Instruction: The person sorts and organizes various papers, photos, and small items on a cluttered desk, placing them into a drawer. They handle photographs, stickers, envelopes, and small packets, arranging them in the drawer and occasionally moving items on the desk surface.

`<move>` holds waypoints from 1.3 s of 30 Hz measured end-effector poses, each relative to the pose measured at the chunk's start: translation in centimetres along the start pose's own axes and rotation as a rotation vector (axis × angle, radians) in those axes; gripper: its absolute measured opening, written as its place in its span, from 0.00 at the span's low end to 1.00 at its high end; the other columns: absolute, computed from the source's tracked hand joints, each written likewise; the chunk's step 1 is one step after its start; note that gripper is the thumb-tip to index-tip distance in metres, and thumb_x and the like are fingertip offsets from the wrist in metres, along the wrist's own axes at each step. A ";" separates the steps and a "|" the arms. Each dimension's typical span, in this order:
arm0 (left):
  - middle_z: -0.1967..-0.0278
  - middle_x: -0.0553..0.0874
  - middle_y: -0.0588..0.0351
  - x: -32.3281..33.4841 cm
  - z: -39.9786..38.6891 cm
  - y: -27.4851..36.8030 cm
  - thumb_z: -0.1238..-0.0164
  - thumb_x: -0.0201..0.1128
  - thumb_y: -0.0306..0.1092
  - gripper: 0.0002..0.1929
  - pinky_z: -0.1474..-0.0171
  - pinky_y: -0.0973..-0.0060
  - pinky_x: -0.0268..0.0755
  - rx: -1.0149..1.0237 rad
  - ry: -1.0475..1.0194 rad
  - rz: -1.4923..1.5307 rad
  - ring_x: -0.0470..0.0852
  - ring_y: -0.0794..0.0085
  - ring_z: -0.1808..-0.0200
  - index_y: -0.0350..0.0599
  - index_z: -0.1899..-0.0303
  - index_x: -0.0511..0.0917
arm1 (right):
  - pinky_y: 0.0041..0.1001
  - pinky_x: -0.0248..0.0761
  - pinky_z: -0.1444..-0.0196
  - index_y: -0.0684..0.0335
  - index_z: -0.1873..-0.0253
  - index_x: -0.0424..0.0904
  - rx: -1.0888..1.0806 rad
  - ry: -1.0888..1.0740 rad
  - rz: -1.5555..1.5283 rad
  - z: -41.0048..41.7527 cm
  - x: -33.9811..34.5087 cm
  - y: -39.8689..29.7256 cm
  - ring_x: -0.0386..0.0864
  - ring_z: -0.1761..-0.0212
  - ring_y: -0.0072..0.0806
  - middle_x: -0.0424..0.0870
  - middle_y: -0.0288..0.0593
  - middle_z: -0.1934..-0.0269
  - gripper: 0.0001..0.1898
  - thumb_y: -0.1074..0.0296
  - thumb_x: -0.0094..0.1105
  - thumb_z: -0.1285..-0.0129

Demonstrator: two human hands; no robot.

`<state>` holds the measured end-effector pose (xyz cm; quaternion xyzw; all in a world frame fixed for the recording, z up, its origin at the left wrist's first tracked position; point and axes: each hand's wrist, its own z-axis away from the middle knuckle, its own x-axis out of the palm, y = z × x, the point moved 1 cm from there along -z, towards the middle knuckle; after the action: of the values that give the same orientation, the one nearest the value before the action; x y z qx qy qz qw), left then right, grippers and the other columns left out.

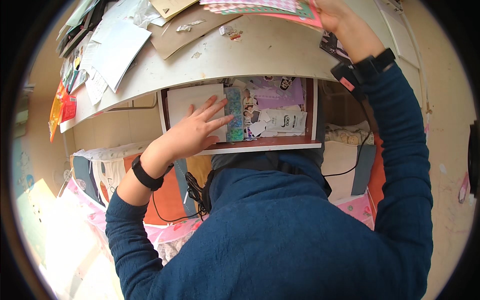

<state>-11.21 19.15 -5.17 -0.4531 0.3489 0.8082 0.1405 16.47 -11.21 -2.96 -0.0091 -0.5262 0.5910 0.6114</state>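
Note:
My left hand [198, 127] is spread over an open desk drawer [262, 146], its fingers apart and nothing gripped. Beneath it lies a flat white sheet or pad [195, 95]; whether the palm touches it I cannot tell. The fingertips reach over a clear plastic compartment box [235, 112] of blue and green bits. At the upper right, my right hand [332, 15] grips the edge of a stack of patterned paper sheets [262, 9], pink, green and checked, partly cut off by the frame. Cut-out stickers [252, 112], purple paper [277, 93] and a white packet [286, 120] fill the drawer's right side.
White papers [122, 48], brown cardboard [187, 33] and a crumpled plastic bag [144, 13] lie on the white desk [262, 56]. Orange and red packets [62, 107] hang at its left edge. A dark patterned item [333, 47] lies under my right forearm. A black cable [362, 146] hangs from the right wrist device.

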 end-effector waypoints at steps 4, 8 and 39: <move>0.28 0.62 0.47 -1.2 0.4 -0.2 0.32 0.61 0.33 0.28 0.30 0.56 0.60 -0.041 0.136 0.304 0.60 0.50 0.27 0.50 0.31 0.66 | 0.26 0.78 0.51 0.72 0.44 0.68 -0.113 0.168 0.286 9.6 -0.7 2.4 0.84 0.56 0.26 0.82 0.49 0.51 0.22 0.63 0.62 0.36; 0.32 0.69 0.49 -2.0 -0.1 0.1 0.24 0.53 0.40 0.26 0.33 0.63 0.63 -0.122 0.186 0.885 0.71 0.60 0.33 0.43 0.30 0.62 | 0.28 0.75 0.45 0.70 0.35 0.64 -0.279 0.135 0.390 15.2 1.2 5.8 0.81 0.50 0.28 0.80 0.46 0.46 0.27 0.72 0.58 0.38; 0.37 0.74 0.51 -1.9 3.5 9.2 0.28 0.47 0.20 0.26 0.45 0.59 0.77 -0.755 0.202 1.839 0.79 0.64 0.41 0.47 0.31 0.56 | 0.32 0.66 0.35 0.65 0.28 0.53 0.260 -0.138 0.230 16.1 9.4 20.5 0.72 0.37 0.30 0.72 0.46 0.37 0.39 0.81 0.61 0.44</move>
<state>-17.40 15.10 1.65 -0.0883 0.2947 0.6183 -0.7232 -11.05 -7.98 -2.85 0.0505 -0.4813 0.7194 0.4982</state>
